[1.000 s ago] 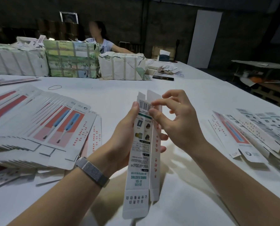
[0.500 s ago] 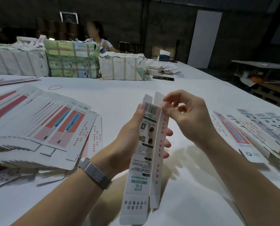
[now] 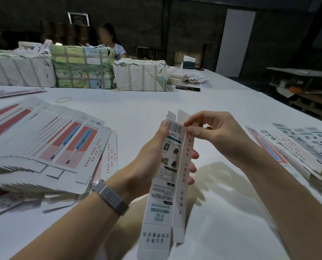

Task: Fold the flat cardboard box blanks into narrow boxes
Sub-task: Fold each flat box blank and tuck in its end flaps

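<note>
Box blank (image 3: 172, 177), upright above the counter (image 3: 137, 109) in the left hand's (image 3: 152, 162) grip, has tilted rightward; right hand (image 3: 210, 134) now pinches its top flap: end closure looks imminent.

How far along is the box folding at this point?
Done: the box in hand is already opened into a narrow sleeve, held upright by the left hand.
In hand: the right hand pinches at its top flaps; both ends look open.
Left: a large fanned stack of flat blanks on the left. The pieces on the right also lie flat.
</note>
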Demonstrator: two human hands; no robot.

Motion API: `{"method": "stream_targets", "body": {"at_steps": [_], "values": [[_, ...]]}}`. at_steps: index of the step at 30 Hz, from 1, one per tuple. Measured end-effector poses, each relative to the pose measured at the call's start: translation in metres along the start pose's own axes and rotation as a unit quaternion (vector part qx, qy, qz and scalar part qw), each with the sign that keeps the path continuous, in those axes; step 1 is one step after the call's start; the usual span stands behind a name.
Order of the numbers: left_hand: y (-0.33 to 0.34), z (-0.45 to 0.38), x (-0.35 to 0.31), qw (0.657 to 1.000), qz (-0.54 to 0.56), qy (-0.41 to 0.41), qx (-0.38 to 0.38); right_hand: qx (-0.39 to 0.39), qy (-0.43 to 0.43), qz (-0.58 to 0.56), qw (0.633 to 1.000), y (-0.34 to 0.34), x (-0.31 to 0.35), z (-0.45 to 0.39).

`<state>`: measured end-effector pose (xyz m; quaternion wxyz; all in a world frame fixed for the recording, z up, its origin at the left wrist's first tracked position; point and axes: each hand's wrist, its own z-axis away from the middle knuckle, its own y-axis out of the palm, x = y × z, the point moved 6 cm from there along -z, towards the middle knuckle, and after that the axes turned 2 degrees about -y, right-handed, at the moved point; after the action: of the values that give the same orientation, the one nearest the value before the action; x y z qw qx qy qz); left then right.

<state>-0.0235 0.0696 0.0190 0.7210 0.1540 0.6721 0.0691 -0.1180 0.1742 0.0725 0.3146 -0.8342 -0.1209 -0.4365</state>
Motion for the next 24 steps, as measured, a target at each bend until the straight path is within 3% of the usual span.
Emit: {"method": "stream_targets", "body": {"at_steps": [5, 14, 20, 24], "values": [[0.005, 0.002, 0.004, 1.0, -0.006, -0.006, 0.025, 0.036, 0.032, -0.045, 0.998, 0.002, 0.001, 0.001], [0.011, 0.002, 0.01, 0.997, -0.026, -0.032, 0.066, 0.136, 0.061, 0.026, 0.988, -0.008, 0.002, 0.005], [0.017, 0.003, 0.01, 0.994, -0.038, -0.035, 0.093, 0.19, 0.082, -0.034, 0.978, -0.011, 0.003, 0.009], [0.009, 0.002, 0.013, 0.995, -0.067, -0.049, 0.058, 0.189, 0.098, 0.073, 0.974, -0.007, -0.004, 0.009]]}}
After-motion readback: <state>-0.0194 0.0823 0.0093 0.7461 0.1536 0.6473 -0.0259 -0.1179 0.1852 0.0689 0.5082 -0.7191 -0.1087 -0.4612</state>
